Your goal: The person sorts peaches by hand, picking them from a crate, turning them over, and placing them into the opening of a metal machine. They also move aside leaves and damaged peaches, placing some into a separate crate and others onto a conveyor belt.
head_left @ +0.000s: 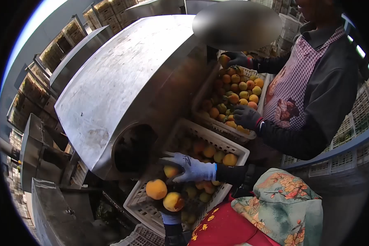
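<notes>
A yellow-red fruit (171, 171) is held by the gloved right hand (186, 167), its thumb and fingers parted by about the fruit's own breadth, over the near crate (215, 138). Above the same crate, an orange fruit (156, 189) and a marked fruit (173, 201) seem to be carried by the left hand (170, 217); its fingers are hidden behind them, so how far they are closed cannot be told. The marked fruit is blotched by a reddish-brown patch.

Inside the near crate, more loose fruit (209, 151) is heaped, partly in shadow. Along one side of that crate, a large metal hood (127, 78) is set, pierced by a dark round opening (134, 148). Just beside the near crate, at its end away from the left hand, a second crate (219, 126) is filled with fruit. There, one piece (224, 60) is gripped in a dark glove (238, 59) by a co-worker in a checked apron (289, 78), whose other glove (247, 116) is laid over the fruit. Well apart from the near crate, beyond the hood, stacked crates (28, 94) are seen.
</notes>
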Available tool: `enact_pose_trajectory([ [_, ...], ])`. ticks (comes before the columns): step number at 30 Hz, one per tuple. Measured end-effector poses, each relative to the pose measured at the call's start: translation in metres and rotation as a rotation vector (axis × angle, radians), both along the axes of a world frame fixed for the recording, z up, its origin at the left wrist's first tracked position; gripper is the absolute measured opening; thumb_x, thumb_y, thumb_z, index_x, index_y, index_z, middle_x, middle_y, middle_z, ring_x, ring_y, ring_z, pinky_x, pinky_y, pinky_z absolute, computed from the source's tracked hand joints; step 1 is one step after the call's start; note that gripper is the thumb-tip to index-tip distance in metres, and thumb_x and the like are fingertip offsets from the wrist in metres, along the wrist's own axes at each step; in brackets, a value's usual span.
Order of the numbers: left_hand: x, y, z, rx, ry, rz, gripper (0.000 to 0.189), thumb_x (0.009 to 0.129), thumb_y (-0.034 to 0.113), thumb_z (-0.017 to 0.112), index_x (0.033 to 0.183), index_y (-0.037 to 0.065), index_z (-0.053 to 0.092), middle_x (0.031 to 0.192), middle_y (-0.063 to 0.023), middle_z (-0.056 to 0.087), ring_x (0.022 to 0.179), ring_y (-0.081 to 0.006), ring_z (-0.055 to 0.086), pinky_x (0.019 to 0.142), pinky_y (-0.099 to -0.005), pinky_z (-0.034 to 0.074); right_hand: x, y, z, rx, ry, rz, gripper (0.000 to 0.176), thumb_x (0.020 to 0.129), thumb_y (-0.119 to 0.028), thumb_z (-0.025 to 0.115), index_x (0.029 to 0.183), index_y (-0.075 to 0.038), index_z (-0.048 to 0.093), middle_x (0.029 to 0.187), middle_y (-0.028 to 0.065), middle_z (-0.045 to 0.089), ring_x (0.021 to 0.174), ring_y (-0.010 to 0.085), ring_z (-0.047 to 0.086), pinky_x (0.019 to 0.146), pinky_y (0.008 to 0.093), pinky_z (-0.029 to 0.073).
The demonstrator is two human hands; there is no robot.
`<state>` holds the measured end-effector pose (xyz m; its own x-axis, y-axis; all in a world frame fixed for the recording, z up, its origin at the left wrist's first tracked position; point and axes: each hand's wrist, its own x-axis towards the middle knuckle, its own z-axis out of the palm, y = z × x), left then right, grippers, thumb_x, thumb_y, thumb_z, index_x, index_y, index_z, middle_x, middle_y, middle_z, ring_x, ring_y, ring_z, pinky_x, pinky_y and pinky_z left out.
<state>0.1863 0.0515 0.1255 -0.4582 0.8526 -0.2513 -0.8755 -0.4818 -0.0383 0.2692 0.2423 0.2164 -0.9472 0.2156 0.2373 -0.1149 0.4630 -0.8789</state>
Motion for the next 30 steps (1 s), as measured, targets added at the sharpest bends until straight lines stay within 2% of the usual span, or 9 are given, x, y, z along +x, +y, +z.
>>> enact_pose_trajectory([
  [2, 0.0, -0.012, 0.018, 0.292, 0.122, 0.024, 0.089, 0.076, 0.076, 0.048, 0.139, 0.014, 0.035, 0.134, -0.014, 0.045, 0.114, -0.0334, 0.05, 0.095, -0.0497, 0.043, -0.011, -0.021, -0.016, 0.003, 0.049, 0.062, 0.089, 0.071, -0.027, 0.074, 0.145, -0.01, 0.028, 0.146, 0.0242, 0.027, 0.133, 0.0398, 0.031, 0.11, 0.042, 0.027],
  [4, -0.002, -0.005, 0.019, 0.258, 0.295, 0.0, 0.088, 0.076, 0.074, 0.05, 0.14, 0.014, 0.034, 0.137, -0.0142, 0.042, 0.116, -0.0343, 0.048, 0.084, -0.0483, 0.047, -0.007, -0.018, -0.011, -0.269, 0.08, 0.148, 0.087, 0.074, -0.023, 0.073, 0.146, -0.009, 0.027, 0.149, 0.0209, 0.025, 0.135, 0.0352, 0.03, 0.111, 0.0395, 0.025],
  [6, -0.001, -0.014, 0.028, -0.319, 0.648, 0.137, 0.089, 0.077, 0.073, 0.05, 0.142, 0.015, 0.032, 0.141, -0.0141, 0.039, 0.122, -0.0346, 0.043, 0.085, -0.0488, 0.047, -0.003, -0.018, -0.004, -0.445, 0.045, 0.177, 0.087, 0.074, -0.023, 0.074, 0.146, -0.008, 0.028, 0.149, 0.0182, 0.028, 0.135, 0.0317, 0.032, 0.11, 0.0374, 0.027],
  [8, 0.0, -0.01, 0.021, 0.286, 0.217, 0.138, 0.089, 0.077, 0.072, 0.051, 0.143, 0.015, 0.031, 0.144, -0.0132, 0.035, 0.128, -0.0348, 0.038, 0.092, -0.0513, 0.045, -0.003, -0.022, -0.009, -0.29, 0.06, 0.166, 0.086, 0.073, -0.024, 0.075, 0.145, -0.007, 0.03, 0.146, 0.0181, 0.034, 0.132, 0.0308, 0.036, 0.108, 0.0371, 0.03],
  [9, 0.0, -0.011, 0.021, -0.182, 0.468, 0.197, 0.087, 0.077, 0.07, 0.054, 0.141, 0.015, 0.033, 0.142, -0.0121, 0.038, 0.127, -0.0339, 0.04, 0.096, -0.0515, 0.044, -0.007, -0.022, -0.01, -0.119, 0.082, 0.132, 0.086, 0.073, -0.025, 0.076, 0.144, -0.006, 0.032, 0.142, 0.018, 0.039, 0.13, 0.0298, 0.041, 0.106, 0.0367, 0.032],
  [16, -0.009, -0.011, 0.045, -0.2, 0.487, 0.109, 0.085, 0.076, 0.066, 0.06, 0.14, 0.014, 0.036, 0.136, -0.0113, 0.045, 0.121, -0.0311, 0.047, 0.097, -0.0495, 0.044, -0.027, -0.018, 0.002, -0.12, 0.038, 0.041, 0.08, 0.073, -0.028, 0.076, 0.14, -0.005, 0.038, 0.114, 0.0174, 0.06, 0.101, 0.0311, 0.06, 0.087, 0.0354, 0.046],
  [21, -0.012, -0.007, 0.034, 0.032, 0.318, 0.162, 0.089, 0.074, 0.075, 0.054, 0.133, 0.009, 0.043, 0.129, -0.0118, 0.051, 0.112, -0.0304, 0.052, 0.099, -0.0476, 0.041, -0.031, -0.036, 0.007, -0.025, 0.161, -0.144, 0.077, 0.072, -0.03, 0.076, 0.136, -0.003, 0.042, 0.121, 0.02, 0.056, 0.106, 0.0356, 0.057, 0.09, 0.0387, 0.045],
  [24, -0.005, 0.0, 0.036, -0.115, 0.294, 0.203, 0.089, 0.074, 0.075, 0.054, 0.135, 0.011, 0.041, 0.13, -0.0108, 0.05, 0.113, -0.0307, 0.051, 0.098, -0.0477, 0.041, -0.033, -0.051, -0.025, 0.068, 0.286, -0.224, 0.077, 0.072, -0.03, 0.076, 0.135, -0.002, 0.042, 0.123, 0.0215, 0.053, 0.107, 0.0385, 0.055, 0.09, 0.042, 0.044],
  [30, -0.001, -0.002, 0.027, -0.19, 0.492, 0.136, 0.089, 0.073, 0.073, 0.057, 0.137, 0.013, 0.04, 0.135, -0.0097, 0.047, 0.12, -0.0296, 0.046, 0.103, -0.0512, 0.035, -0.041, -0.035, -0.002, 0.156, 0.06, -0.184, 0.081, 0.068, -0.031, 0.079, 0.134, -0.003, 0.042, 0.126, 0.0208, 0.052, 0.111, 0.0375, 0.053, 0.095, 0.0418, 0.042],
])
